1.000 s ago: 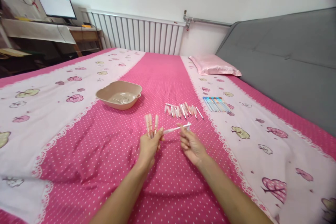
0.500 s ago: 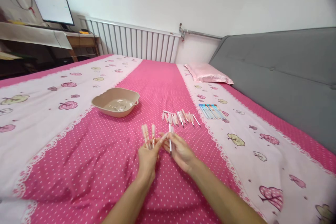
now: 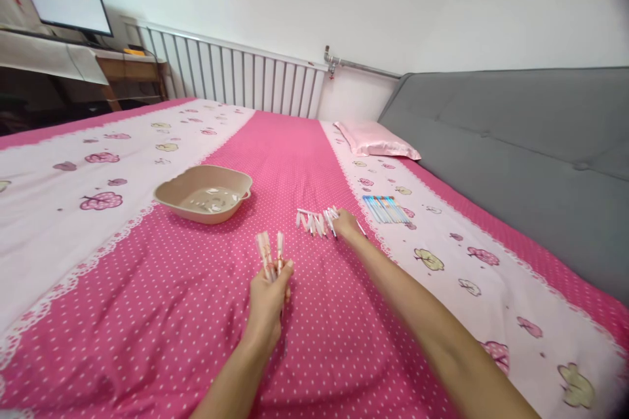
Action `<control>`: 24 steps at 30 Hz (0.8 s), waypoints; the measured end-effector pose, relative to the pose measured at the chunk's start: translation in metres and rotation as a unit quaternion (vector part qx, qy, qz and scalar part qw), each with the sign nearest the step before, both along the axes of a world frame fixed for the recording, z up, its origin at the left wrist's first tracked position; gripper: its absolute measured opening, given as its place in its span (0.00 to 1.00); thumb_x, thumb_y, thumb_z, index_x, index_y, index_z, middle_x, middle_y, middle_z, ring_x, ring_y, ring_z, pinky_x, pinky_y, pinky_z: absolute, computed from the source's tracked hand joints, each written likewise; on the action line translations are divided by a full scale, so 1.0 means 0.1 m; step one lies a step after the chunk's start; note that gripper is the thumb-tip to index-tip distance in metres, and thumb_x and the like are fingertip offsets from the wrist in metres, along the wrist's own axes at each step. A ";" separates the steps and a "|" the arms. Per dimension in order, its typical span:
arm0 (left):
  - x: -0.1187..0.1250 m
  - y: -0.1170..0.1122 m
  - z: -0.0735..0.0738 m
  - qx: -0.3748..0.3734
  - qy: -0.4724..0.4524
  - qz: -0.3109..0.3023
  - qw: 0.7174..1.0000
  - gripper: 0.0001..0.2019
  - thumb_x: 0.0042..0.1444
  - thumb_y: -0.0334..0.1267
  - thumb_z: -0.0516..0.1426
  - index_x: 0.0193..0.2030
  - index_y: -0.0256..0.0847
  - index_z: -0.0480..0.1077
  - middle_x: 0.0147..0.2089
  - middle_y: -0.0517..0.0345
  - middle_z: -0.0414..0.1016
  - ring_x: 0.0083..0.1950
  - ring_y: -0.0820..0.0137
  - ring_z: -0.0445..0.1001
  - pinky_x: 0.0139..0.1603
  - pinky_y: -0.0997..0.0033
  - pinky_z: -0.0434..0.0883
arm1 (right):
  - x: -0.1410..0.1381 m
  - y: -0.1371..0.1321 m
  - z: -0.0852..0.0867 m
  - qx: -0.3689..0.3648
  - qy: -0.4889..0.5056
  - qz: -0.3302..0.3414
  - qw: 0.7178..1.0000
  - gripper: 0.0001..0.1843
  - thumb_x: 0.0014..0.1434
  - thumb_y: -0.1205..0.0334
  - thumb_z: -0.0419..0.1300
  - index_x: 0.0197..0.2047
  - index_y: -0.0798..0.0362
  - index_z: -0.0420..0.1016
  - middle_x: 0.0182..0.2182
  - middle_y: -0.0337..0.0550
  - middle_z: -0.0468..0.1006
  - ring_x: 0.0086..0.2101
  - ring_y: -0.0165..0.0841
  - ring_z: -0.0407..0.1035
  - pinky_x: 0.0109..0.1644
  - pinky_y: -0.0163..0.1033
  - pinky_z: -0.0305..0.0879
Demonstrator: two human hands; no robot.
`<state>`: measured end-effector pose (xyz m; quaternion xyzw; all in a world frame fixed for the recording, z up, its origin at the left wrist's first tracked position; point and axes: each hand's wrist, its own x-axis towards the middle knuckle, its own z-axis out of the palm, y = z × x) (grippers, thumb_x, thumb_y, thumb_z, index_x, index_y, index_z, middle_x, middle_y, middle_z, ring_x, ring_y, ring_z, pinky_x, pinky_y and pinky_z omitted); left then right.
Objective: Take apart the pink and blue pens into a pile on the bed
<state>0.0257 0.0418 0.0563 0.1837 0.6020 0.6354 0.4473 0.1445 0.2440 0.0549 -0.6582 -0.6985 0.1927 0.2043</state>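
Several pens with clear caps and pink-orange markings stand up out of my left hand, which is closed around their lower parts above the bedspread. My right hand is stretched forward at a loose pile of white and pink pens and caps. It touches or hovers over the right part of that pile; its fingers are mostly hidden behind the hand, so what they grip cannot be seen. One slim white pen lies just right of the hand. Farther right is a row of blue pens.
A beige plastic basin sits on the pink dotted bedspread to the left. Behind the pens is a pink pillow, beside a grey padded headboard. A radiator and a desk with a monitor stand beyond.
My right hand has left the space beside my left hand, where it had a white pen, and moved forward to the pile. My left hand still holds its pens. The view has shifted slightly right.
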 end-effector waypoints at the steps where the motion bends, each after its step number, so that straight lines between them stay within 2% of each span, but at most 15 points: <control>1: 0.00 0.00 -0.01 0.004 -0.001 -0.003 1.000 0.18 0.38 0.47 0.63 0.30 0.36 0.66 0.14 0.71 0.57 0.15 0.82 0.54 0.16 0.81 0.52 | -0.01 0.00 -0.03 -0.003 0.005 -0.007 1.000 0.16 0.54 0.61 0.55 0.45 0.55 0.71 0.41 0.54 0.75 0.43 0.42 0.69 0.41 0.40 0.62; 4: 0.00 0.01 -0.04 0.019 -0.007 -0.023 1.000 0.18 0.38 0.46 0.63 0.31 0.36 0.67 0.16 0.70 0.60 0.16 0.81 0.57 0.17 0.81 0.54 | -0.02 -0.03 -0.09 0.004 0.002 -0.021 1.000 0.23 0.52 0.60 0.57 0.53 0.53 0.67 0.47 0.56 0.72 0.46 0.44 0.67 0.44 0.43 0.60; 7: 0.00 0.02 -0.06 0.019 -0.021 -0.048 0.998 0.18 0.40 0.46 0.63 0.33 0.35 0.67 0.16 0.68 0.62 0.16 0.80 0.59 0.18 0.81 0.56 | 0.03 -0.06 -0.07 0.005 0.006 -0.019 1.000 0.28 0.50 0.61 0.59 0.56 0.51 0.63 0.48 0.56 0.71 0.47 0.46 0.66 0.46 0.45 0.59; 11: 0.00 0.01 -0.03 0.034 -0.062 -0.074 0.995 0.15 0.43 0.42 0.62 0.34 0.35 0.68 0.21 0.64 0.67 0.19 0.79 0.63 0.20 0.79 0.60 | 0.17 -0.21 0.06 -0.004 0.050 0.006 0.999 0.24 0.51 0.65 0.59 0.53 0.53 0.66 0.46 0.54 0.73 0.47 0.43 0.67 0.47 0.44 0.59; 13: 0.01 -0.01 0.00 0.046 -0.088 -0.083 0.992 0.13 0.45 0.39 0.61 0.36 0.35 0.68 0.25 0.61 0.69 0.21 0.79 0.65 0.22 0.79 0.62 | 0.21 -0.42 0.12 -0.019 0.094 0.044 0.994 0.21 0.53 0.65 0.58 0.51 0.53 0.68 0.45 0.51 0.74 0.44 0.38 0.69 0.46 0.40 0.62; 15: 0.01 -0.04 0.02 0.046 -0.107 -0.100 0.988 0.10 0.48 0.35 0.59 0.38 0.35 0.69 0.27 0.59 0.70 0.23 0.78 0.67 0.24 0.79 0.63 | 0.22 -0.70 0.15 -0.060 0.162 0.101 0.980 0.15 0.56 0.60 0.55 0.47 0.51 0.72 0.40 0.47 0.77 0.38 0.33 0.71 0.40 0.37 0.65; 17: 0.02 -0.06 0.03 0.043 -0.122 -0.133 0.983 0.09 0.50 0.33 0.58 0.39 0.35 0.70 0.28 0.58 0.70 0.23 0.78 0.67 0.25 0.79 0.64 | 0.19 -1.02 0.15 -0.183 0.330 0.168 0.911 0.14 0.56 0.54 0.56 0.40 0.53 0.75 0.35 0.47 0.77 0.35 0.34 0.71 0.37 0.39 0.66; 20: 0.06 -0.09 0.02 0.053 -0.143 -0.194 0.969 0.06 0.50 0.33 0.59 0.35 0.35 0.71 0.26 0.59 0.70 0.23 0.79 0.67 0.25 0.79 0.63 | 0.11 -1.41 0.10 -0.246 0.465 0.211 0.824 0.15 0.52 0.49 0.59 0.33 0.54 0.74 0.24 0.40 0.73 0.26 0.29 0.69 0.31 0.35 0.66; 22: 0.09 -0.10 0.02 0.063 -0.147 -0.225 0.961 0.06 0.49 0.35 0.60 0.31 0.34 0.71 0.25 0.58 0.70 0.23 0.79 0.67 0.26 0.79 0.64 | 0.06 -1.53 0.06 -0.261 0.513 0.224 0.786 0.16 0.50 0.48 0.61 0.29 0.54 0.72 0.16 0.33 0.66 0.18 0.26 0.63 0.23 0.32 0.62; 24: 0.12 -0.10 0.04 0.066 -0.148 -0.250 0.955 0.07 0.48 0.37 0.61 0.30 0.33 0.72 0.26 0.55 0.72 0.25 0.77 0.69 0.29 0.77 0.66 | 0.05 -1.55 0.04 -0.263 0.535 0.210 0.775 0.16 0.48 0.49 0.63 0.26 0.55 0.70 0.14 0.31 0.63 0.14 0.24 0.59 0.19 0.31 0.58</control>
